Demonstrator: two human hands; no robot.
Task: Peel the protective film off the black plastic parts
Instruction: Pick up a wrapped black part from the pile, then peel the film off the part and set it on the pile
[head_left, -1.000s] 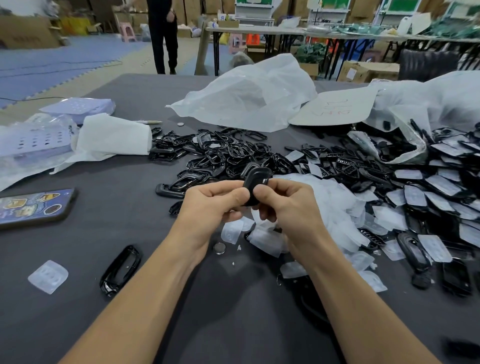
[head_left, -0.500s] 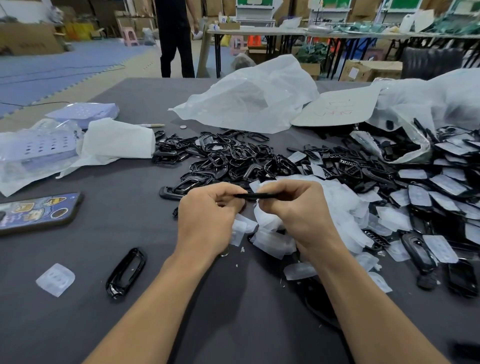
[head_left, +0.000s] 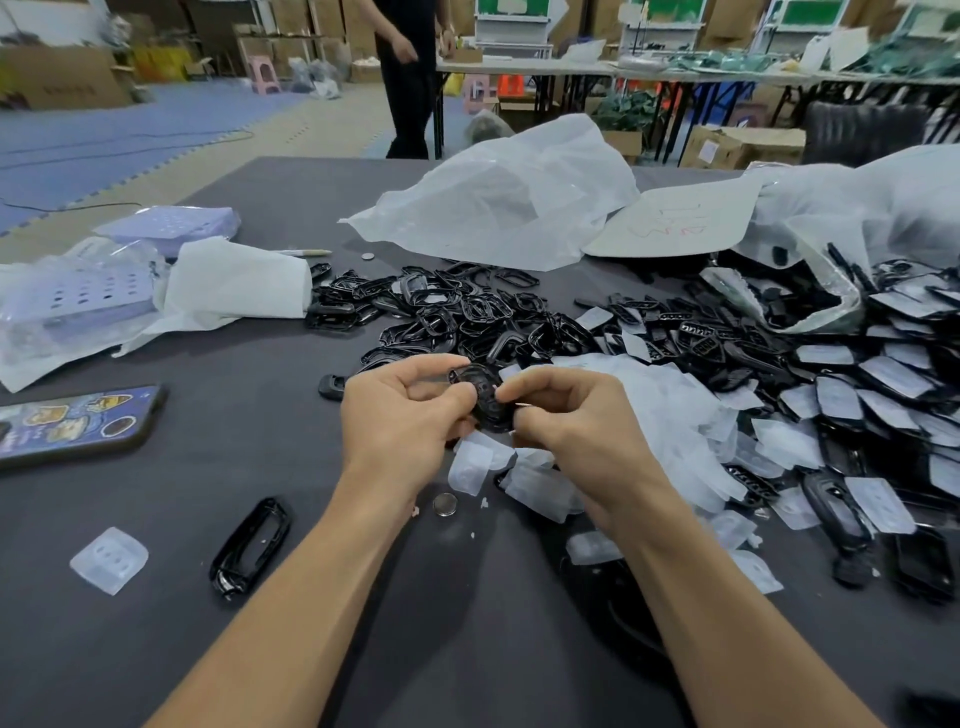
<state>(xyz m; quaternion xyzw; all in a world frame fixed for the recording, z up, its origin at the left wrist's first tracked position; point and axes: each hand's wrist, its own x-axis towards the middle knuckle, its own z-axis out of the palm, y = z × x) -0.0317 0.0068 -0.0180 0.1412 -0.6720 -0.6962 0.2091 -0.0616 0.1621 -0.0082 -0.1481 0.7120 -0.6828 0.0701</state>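
Dark grey table (head_left: 156, 623) filled the frame, and behind it lay a big storeroom: blue floor mats (head_left: 104, 135) at upper left, cardboard boxes (head_left: 748, 145) and long trestle tables (head_left: 675, 70) along the top. A person in black (head_left: 410, 78) stood at top centre, cut off at the chest.

At centre, just above the table, the black plastic part (head_left: 480, 395) sat between both hands. The left hand (head_left: 400, 415) pinched its left edge with thumb and forefinger, and the right hand (head_left: 566, 421) had curled fingers clamped on its right edge.

Around them: a tangle of black frames (head_left: 457, 312) just behind, a drift of peeled film (head_left: 660, 410) under and right of the right hand, and film-covered parts (head_left: 883, 379) heaped at the right edge. A crumpled white bag (head_left: 509, 202) lay beyond. A phone (head_left: 72, 423) lay at left, a lone black frame (head_left: 250, 545) at lower left, and a small metal disc (head_left: 445, 504) below the hands.

The fingers hid much of the part, and I couldn't tell whether film clung to it.
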